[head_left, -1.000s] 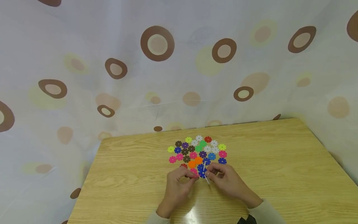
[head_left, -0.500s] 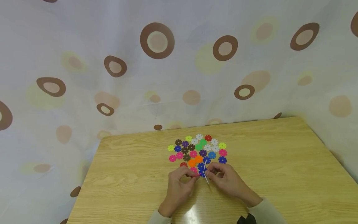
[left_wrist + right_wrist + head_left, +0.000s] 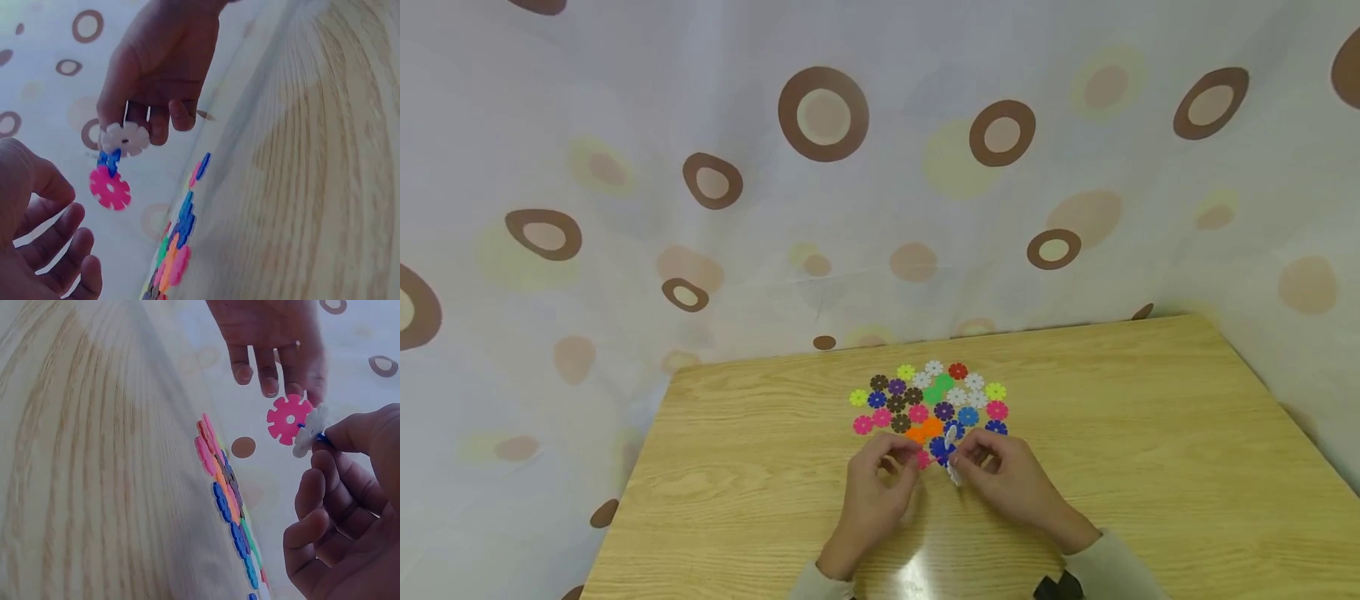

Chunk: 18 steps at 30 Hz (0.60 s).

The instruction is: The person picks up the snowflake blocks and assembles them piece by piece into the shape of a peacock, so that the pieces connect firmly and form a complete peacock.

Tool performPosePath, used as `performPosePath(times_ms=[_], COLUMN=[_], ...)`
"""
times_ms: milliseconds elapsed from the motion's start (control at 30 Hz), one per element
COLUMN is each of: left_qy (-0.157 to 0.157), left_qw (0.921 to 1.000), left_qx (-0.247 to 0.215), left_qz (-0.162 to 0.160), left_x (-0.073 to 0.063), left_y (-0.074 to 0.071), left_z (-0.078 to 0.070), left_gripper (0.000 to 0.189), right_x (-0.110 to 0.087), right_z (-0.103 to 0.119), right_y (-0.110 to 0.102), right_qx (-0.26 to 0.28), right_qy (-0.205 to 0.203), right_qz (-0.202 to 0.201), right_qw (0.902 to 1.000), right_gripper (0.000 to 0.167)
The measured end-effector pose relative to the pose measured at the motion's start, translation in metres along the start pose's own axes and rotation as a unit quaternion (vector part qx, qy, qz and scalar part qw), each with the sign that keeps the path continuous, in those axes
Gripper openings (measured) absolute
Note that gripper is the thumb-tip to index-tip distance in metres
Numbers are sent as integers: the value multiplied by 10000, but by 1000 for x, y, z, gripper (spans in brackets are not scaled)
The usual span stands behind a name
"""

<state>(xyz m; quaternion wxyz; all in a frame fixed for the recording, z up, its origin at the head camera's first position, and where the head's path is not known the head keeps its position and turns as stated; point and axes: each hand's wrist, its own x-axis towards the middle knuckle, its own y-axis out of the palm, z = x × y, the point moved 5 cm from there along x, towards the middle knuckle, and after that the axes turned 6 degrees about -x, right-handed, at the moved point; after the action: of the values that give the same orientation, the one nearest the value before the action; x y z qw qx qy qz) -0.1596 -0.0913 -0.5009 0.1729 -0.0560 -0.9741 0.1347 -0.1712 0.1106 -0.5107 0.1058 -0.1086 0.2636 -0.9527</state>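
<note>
Cluster (image 3: 951,436) had turned since half second earlier, white discs (image 3: 955,474) showing face instead of edge; left hand (image 3: 872,492) had eased away. Right hand (image 3: 1015,483), nearer, pinched cluster; which disc sat under thumb, couldn't tell. White ran roughly away from person; pink disc (image 3: 119,196) jutted toward left hand (fingers loosely bent, gap showing, nothing held). Loose discs (image 3: 901,424) lay beyond on table (image 3: 737,467).

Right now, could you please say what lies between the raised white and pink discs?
In the left wrist view, a blue piece lies between the white disc and pink disc.
</note>
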Motion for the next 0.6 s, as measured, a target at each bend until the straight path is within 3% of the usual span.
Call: performPosePath(times_ms=[200,300,600], left_qy=[-212,-169,-56], left_qw=[9997,9998,9993], left_qx=[-53,40,176], left_qz=[-69,-111,-337], left_x=[-2,-3,-4], left_y=[7,11,8], left_z=[-5,-4,-3], left_gripper=[10,5,8], right_x=[-4,-6,-6], right_z=[12,18,18], right_y=[6,10,8], right_qx=[-188,-267,-409], right_qy=[-531,-792,-802], right_qz=[-74,-92,-129], right_qw=[9984,9965,9959], right_gripper=[19,20,18])
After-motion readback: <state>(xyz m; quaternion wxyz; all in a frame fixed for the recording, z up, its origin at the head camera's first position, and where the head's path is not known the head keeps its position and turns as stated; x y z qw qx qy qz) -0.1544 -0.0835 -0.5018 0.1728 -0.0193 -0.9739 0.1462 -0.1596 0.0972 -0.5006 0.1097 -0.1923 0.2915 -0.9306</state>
